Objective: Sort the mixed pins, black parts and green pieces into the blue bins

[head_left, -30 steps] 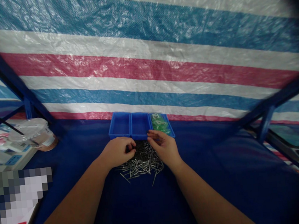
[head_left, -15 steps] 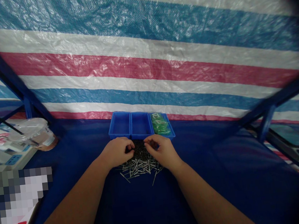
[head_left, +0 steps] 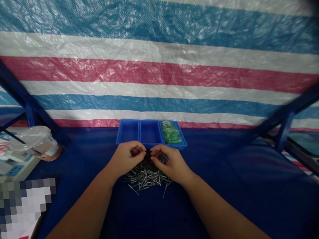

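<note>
A pile of thin silvery metal pins (head_left: 148,177), with small dark pieces behind them, lies on the blue table. Over the left side of the pile, my left hand (head_left: 126,157) is closed in a pinch; what it holds is too small to name. My right hand (head_left: 172,163) is pinched too, over the right side, its fingertips close to those of the left. Just beyond both hands stands a blue tray (head_left: 139,131) with three compartments. Its left and middle ones look bare, and green plastic packets (head_left: 171,132) lie in the right one.
At the left are a lidded plastic cup (head_left: 47,146) with a black straw, a power strip (head_left: 22,170) and a partly blurred flat item (head_left: 17,229). Blue metal struts (head_left: 297,103) flank the table, before a striped sheet (head_left: 154,70).
My left hand has shifted slightly right, and its thumb and fingers have come together. The fingertips of my right hand have moved a little left, narrowing the gap between the hands.
</note>
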Demonstrator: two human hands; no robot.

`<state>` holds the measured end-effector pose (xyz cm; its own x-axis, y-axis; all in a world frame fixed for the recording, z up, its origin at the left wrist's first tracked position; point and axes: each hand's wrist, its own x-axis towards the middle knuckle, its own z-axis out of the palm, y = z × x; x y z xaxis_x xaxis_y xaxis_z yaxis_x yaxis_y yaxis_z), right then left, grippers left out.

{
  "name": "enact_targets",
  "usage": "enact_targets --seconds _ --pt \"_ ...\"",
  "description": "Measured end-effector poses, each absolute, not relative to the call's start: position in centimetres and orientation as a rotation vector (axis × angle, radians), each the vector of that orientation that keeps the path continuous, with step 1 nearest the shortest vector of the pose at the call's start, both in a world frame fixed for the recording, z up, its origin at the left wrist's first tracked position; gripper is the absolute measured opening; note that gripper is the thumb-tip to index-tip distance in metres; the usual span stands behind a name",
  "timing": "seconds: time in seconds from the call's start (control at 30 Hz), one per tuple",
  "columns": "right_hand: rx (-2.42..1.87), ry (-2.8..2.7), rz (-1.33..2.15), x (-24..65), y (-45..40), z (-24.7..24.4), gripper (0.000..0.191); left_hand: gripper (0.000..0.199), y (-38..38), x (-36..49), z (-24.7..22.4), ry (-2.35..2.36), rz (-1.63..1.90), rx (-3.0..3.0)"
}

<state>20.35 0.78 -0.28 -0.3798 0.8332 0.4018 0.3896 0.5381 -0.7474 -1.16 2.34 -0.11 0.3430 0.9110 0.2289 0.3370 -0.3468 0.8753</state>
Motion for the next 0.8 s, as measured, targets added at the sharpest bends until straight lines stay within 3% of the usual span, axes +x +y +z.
enact_targets --seconds 0.33,0.57,0.8 --pt "-0.946 -1.933 0.750 20.0 0.8 -0.5 0.003 0.017 2.5 -0.8 -0.3 1.003 0.943 1.618" --pt "-0.970 -1.856 0.824 20.2 1.2 -1.4 0.007 0.021 2.5 -0.6 -0.4 0.996 0.914 1.592" --pt "-1.123 -1.520 0.835 20.8 2.5 -2.9 0.019 0.019 2.7 -1.8 -1.0 1.336 0.777 1.953"
